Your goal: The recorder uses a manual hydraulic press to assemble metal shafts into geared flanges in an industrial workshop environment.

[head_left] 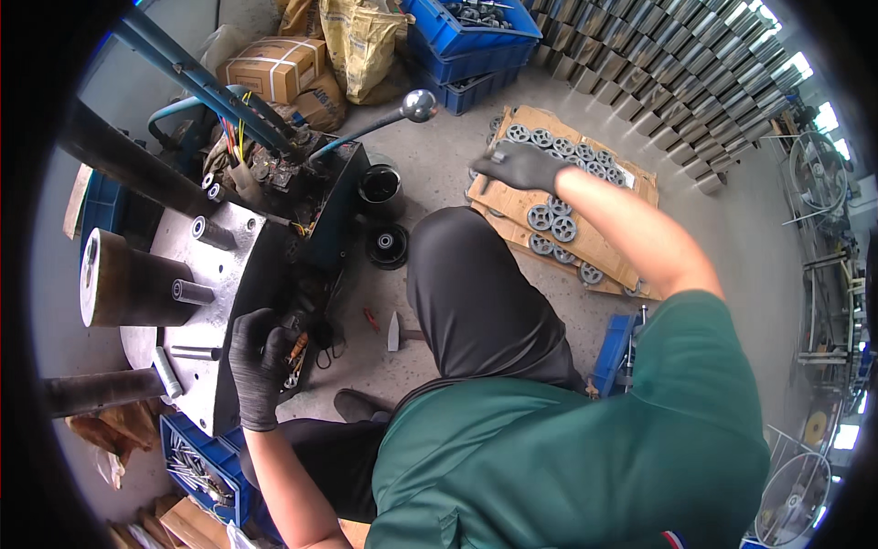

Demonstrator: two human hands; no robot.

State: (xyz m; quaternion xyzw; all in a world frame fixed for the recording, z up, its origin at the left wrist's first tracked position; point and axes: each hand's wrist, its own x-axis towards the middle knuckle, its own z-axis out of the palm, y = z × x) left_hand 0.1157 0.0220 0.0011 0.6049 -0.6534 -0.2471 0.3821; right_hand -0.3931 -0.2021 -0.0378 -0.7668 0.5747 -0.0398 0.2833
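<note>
My left hand (256, 364), in a dark knit glove, is at the front edge of a metal press table (240, 274). Its thumb stands apart from the bent fingers, and nothing shows between them. On the table stand a thick steel cylinder (133, 282), small pins with bearings (212, 232) and a loose metal rod (167, 371). Out to the right, my right hand (519, 166), also gloved, hangs over cardboard sheets (501, 202) bearing several grey spoked wheels (562, 228). Its fingers are curled together; whatever they may hold is hidden.
A ball-ended lever (419, 106) juts from the machine. Black round containers (380, 187) and a hammer (394, 331) are on the floor. Blue crates (476, 64) and stacked metal tubes (640, 78) stand at the back. A blue bin of bolts (203, 468) sits lower left.
</note>
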